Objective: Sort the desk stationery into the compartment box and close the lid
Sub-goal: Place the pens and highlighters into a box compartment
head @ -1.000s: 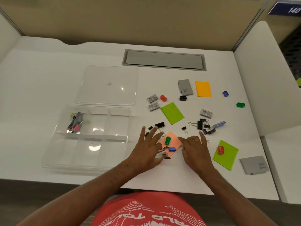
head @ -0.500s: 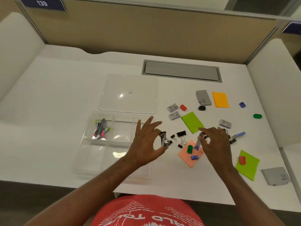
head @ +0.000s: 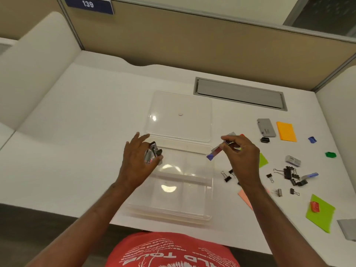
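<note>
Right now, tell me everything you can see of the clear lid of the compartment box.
The clear lid is a flat, roughly square sheet of transparent plastic with rounded corners, a raised rim and a small white dot near its middle. It lies flat on the white desk, off the box, just behind the compartment box. Ceiling light glints on its left part. Neither hand touches it.

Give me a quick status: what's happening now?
Left hand grips metal clips over box. Right hand pinches blue-tipped piece. Lid off. Nothing blocking.

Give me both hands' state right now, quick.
Left hand: fingers hold a metal clip.
Right hand: fingers pinch a blue-tipped clip.
</note>
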Demonstrator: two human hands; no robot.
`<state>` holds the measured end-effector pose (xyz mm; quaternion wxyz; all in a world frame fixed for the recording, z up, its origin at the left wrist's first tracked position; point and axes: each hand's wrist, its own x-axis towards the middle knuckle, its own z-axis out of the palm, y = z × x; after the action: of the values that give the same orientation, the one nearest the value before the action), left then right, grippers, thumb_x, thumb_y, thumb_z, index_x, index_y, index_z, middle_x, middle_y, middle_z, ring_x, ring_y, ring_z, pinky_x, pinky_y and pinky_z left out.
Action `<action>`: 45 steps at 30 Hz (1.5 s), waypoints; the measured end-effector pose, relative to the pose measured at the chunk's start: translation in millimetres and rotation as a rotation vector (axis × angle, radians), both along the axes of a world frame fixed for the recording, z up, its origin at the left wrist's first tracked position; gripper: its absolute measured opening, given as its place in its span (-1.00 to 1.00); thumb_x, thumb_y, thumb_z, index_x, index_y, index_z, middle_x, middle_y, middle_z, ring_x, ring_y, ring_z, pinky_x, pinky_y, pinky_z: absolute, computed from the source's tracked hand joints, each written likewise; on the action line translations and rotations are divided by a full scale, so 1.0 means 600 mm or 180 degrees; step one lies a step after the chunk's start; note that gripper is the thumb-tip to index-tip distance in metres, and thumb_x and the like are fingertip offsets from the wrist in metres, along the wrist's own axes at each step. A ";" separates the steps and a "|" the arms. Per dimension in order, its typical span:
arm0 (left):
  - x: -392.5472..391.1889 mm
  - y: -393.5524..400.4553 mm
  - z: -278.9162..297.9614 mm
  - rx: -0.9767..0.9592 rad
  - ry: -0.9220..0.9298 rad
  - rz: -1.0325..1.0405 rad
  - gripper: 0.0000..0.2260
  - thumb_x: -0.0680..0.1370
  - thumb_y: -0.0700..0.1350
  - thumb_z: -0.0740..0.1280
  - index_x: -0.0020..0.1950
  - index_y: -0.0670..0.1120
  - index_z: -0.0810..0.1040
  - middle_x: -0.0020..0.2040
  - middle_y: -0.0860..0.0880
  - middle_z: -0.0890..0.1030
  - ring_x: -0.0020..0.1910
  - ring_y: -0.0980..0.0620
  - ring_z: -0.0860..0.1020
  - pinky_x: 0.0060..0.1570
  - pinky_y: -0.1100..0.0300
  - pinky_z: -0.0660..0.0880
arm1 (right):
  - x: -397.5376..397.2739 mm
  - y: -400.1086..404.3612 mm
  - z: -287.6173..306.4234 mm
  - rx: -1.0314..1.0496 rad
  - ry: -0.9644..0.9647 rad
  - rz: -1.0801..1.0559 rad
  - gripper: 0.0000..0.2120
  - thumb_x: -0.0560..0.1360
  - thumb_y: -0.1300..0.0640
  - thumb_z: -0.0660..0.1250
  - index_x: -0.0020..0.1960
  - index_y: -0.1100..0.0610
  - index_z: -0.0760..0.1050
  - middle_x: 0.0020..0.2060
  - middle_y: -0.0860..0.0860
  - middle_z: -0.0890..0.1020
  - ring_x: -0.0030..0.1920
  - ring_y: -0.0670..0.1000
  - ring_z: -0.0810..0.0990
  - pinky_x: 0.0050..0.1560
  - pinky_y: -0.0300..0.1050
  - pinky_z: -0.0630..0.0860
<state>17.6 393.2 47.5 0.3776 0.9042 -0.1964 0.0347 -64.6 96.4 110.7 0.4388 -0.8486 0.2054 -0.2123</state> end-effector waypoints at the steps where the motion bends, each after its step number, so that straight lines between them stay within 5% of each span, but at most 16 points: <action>1: 0.008 0.018 -0.008 0.0027 0.0003 0.0045 -0.58 0.48 0.20 0.36 0.19 -0.06 0.54 0.46 0.01 0.41 0.58 0.01 0.13 0.48 -0.26 0.14 | 0.009 0.014 -0.001 0.0002 -0.0019 0.0052 -0.78 0.44 0.31 0.45 0.03 0.08 0.69 -0.09 -0.16 0.67 -0.10 -0.18 0.64 -0.04 -0.48 0.44; 8: 0.044 0.075 -0.058 0.0177 0.0041 -0.0060 -0.66 0.49 0.12 0.45 0.15 -0.04 0.57 0.49 0.00 0.37 0.59 -0.01 0.11 0.48 -0.26 0.13 | 0.055 0.095 -0.005 0.0032 -0.0096 0.0369 -0.80 0.45 0.29 0.47 0.03 0.08 0.68 -0.09 -0.13 0.67 -0.10 -0.20 0.64 -0.04 -0.45 0.48; 15: 0.068 0.072 -0.073 0.0277 0.0128 0.0008 -0.53 0.47 0.31 0.31 0.06 -0.08 0.60 0.49 -0.07 0.38 0.57 -0.09 0.15 0.47 -0.25 0.15 | 0.083 0.157 0.000 0.0195 -0.0086 0.0503 -0.80 0.46 0.28 0.46 0.05 0.08 0.68 -0.08 -0.12 0.67 -0.09 -0.15 0.65 -0.02 -0.22 0.58; 21: 0.081 0.065 -0.083 0.0309 0.0346 0.0210 -0.69 0.47 0.15 0.46 -0.07 -0.08 0.54 0.51 -0.12 0.36 0.57 -0.12 0.17 0.48 -0.16 0.17 | 0.103 0.197 -0.004 0.0259 -0.0022 0.0619 -0.81 0.47 0.27 0.46 0.05 0.10 0.68 -0.08 -0.10 0.67 -0.10 -0.12 0.65 -0.02 -0.20 0.60; 28: 0.077 0.066 -0.108 -0.0078 0.0292 0.0220 -0.76 0.59 -0.12 0.33 0.26 -0.07 0.49 0.52 -0.08 0.33 0.49 -0.08 0.30 0.46 -0.10 0.24 | 0.134 0.230 -0.027 0.0278 0.0225 0.0860 -0.83 0.45 0.29 0.45 -0.02 0.06 0.68 -0.10 -0.13 0.69 -0.15 -0.13 0.64 -0.09 -0.26 0.58; 33: 0.079 0.064 -0.115 0.0006 0.0399 0.0264 -0.62 0.65 -0.05 0.21 0.47 -0.05 0.34 0.54 -0.07 0.31 0.51 -0.07 0.28 0.52 -0.11 0.18 | 0.156 0.239 -0.052 0.0373 0.0619 0.1153 -0.83 0.44 0.26 0.45 -0.05 0.04 0.69 -0.14 -0.13 0.70 -0.19 -0.13 0.64 -0.12 -0.31 0.56; 39: 0.081 0.065 -0.118 0.0065 0.0407 0.0245 -0.59 0.66 0.01 0.15 0.51 -0.03 0.31 0.56 -0.05 0.28 0.54 -0.04 0.23 0.53 -0.10 0.14 | 0.188 0.241 -0.091 0.0134 0.1060 0.1302 -0.81 0.47 0.21 0.41 0.00 0.00 0.71 -0.16 -0.17 0.70 -0.24 -0.25 0.58 -0.20 -0.45 0.42; 45: 0.080 0.063 -0.118 0.0101 0.0365 0.0266 -0.59 0.66 0.01 0.17 0.50 -0.05 0.33 0.55 -0.06 0.30 0.54 -0.05 0.24 0.53 -0.12 0.14 | 0.212 0.243 -0.111 -0.0944 0.1443 0.1495 -0.74 0.51 0.19 0.36 0.17 0.01 0.65 0.04 -0.08 0.70 0.08 -0.04 0.57 0.10 -0.10 0.50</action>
<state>65.8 431.0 -23.3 0.3720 0.9180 -0.1370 -0.0045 62.3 242.1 44.2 0.2910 -0.9527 0.0639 0.0605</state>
